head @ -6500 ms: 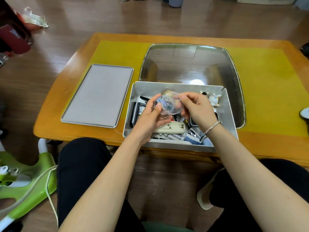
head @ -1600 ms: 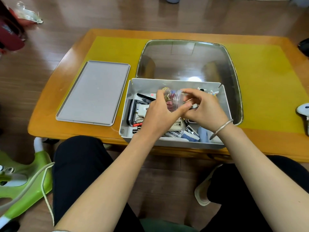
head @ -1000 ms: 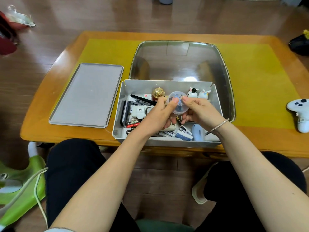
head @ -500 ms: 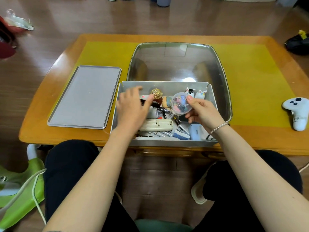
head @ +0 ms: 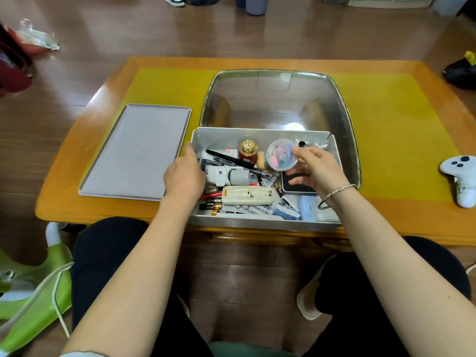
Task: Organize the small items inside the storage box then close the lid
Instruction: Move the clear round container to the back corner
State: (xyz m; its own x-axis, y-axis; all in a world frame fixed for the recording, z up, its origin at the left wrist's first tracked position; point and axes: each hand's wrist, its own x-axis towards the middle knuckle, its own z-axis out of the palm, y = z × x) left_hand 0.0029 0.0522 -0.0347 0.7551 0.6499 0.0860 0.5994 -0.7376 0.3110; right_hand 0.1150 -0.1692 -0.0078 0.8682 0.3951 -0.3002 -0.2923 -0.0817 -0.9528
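Note:
The open grey storage box (head: 262, 223) stands at the table's near edge. Its flat grey lid (head: 136, 153) lies to the left on the table. My right hand (head: 318, 170) holds a clear round container (head: 280, 157) of coloured bits over the box's back right area. My left hand (head: 185, 175) grips the box's left wall, and its thumb is hidden. Inside lie a red bottle with a gold cap (head: 247, 150), a black pen (head: 231, 161), a white device (head: 228, 176), a cream charger (head: 247, 195), several batteries (head: 211, 203) and a black pad (head: 296, 183).
A large shiny metal tray (head: 278, 99) sits right behind the box on the yellow mat (head: 401, 119). A white game controller (head: 461, 177) lies at the table's right edge. A green object (head: 33, 292) stands on the floor to my left.
My left hand let go of the clear container and moved left to the box's left wall. My right hand alone now holds the container, lower and further back in the box.

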